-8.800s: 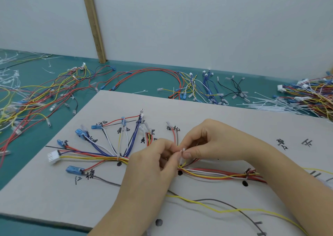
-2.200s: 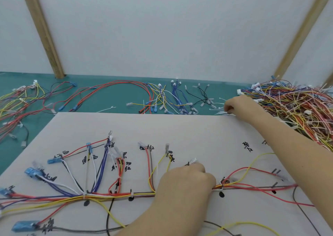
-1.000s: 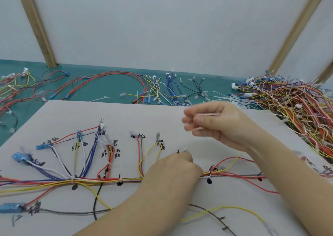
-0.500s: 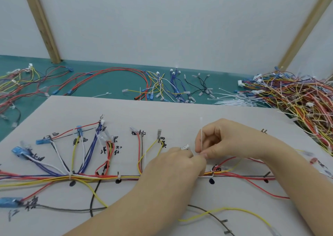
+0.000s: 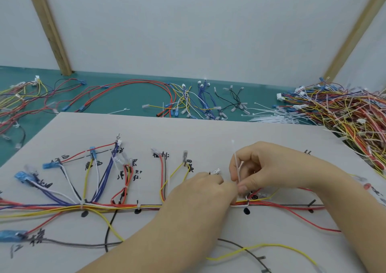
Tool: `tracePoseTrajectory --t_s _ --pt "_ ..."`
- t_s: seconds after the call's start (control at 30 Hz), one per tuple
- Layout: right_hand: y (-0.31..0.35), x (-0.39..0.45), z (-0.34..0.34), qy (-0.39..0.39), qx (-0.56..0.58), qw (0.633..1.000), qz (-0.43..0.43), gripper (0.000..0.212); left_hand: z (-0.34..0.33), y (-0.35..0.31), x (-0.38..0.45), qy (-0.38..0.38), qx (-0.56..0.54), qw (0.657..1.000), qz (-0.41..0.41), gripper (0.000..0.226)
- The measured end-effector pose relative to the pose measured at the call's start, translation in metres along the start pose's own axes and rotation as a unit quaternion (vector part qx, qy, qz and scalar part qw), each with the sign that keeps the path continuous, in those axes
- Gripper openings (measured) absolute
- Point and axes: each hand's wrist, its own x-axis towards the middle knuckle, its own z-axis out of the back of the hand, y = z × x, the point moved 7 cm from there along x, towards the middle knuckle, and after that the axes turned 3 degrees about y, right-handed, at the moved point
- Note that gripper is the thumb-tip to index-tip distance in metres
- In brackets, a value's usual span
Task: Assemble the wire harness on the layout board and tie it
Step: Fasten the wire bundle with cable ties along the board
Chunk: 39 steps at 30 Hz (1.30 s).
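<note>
The wire harness (image 5: 108, 207) lies along the layout board (image 5: 208, 133), its trunk running left to right over black marker dots, with branches fanning up to labelled spots and ties already cinched at two points on the left stretch. A fresh white cable tie (image 5: 237, 166) now stands upright over the trunk, just left of a tie already on it; about two seconds ago the right hand (image 5: 269, 166) was away at the pile of loose ties (image 5: 277, 116) on the green worktop (image 5: 129, 97), and it has since come back with this one. That suggests the next binding point is being started and the tie is not yet looped or pulled tight. The right hand pinches the tie between thumb and curled fingers, wrist raised above the board. The left hand (image 5: 200, 191) stays pressed down on the trunk, knuckles up, fingers curled under toward the wires; whether it grips the bundle or only holds it flat I cannot tell. A heap of finished harnesses (image 5: 342, 110) sits far right.
</note>
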Motion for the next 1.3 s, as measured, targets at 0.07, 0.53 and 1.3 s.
tracePoseTrajectory --t_s 0.07,0.53,1.3 --pt "0.004 0.002 0.001 -0.027 -0.006 0.999 0.021 0.025 0.001 -0.001 0.000 -0.002 -0.013 1.000 -0.005 0.019" --pt "0.005 -0.001 -0.006 0.008 0.014 1.000 0.012 0.015 0.004 -0.008 0.001 0.019 -0.024 0.997 -0.066 0.028" --pt "0.016 -0.002 0.002 -0.050 -0.007 0.996 0.078 0.024 0.003 -0.045 0.001 -0.108 0.175 0.954 -0.219 0.025"
